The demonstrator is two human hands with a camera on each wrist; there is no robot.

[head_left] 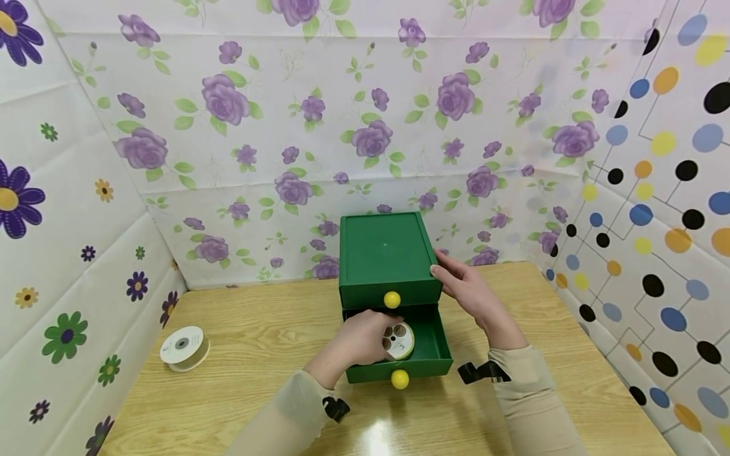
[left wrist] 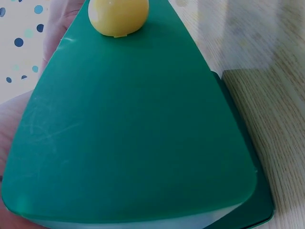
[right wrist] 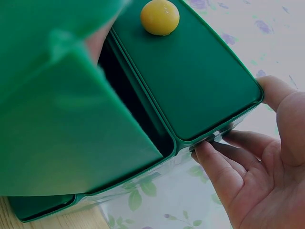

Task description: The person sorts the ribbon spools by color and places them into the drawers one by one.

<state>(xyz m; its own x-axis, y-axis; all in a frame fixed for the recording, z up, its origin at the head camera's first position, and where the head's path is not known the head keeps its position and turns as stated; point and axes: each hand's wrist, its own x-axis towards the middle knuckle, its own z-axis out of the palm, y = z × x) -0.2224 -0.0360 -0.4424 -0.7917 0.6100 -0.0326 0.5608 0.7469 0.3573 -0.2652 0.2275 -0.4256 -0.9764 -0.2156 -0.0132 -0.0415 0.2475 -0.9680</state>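
Note:
A green two-knob drawer cabinet (head_left: pixel 384 250) stands on the table with its lower drawer (head_left: pixel 430 342) pulled out. My left hand (head_left: pixel 360 339) reaches into that drawer and grips a white ribbon spool (head_left: pixel 402 342) by its left side, thumb toward the front. The flat spool face with brown round openings shows to the right of the fingers. In the left wrist view, the drawer front (left wrist: pixel 133 129) hides most of this hand. My right hand (head_left: pixel 470 288) holds the cabinet's right side, its thumb at the top edge and the other fingers along the side wall (right wrist: pixel 167 169).
Another white ribbon spool (head_left: pixel 184 348) lies at the left of the wooden table (head_left: pixel 256 329). Yellow knobs (head_left: pixel 400 379) stick out from the drawer fronts. Behind the cabinet rises a flowered wall covering (head_left: pixel 296 126), with patterned coverings on both sides.

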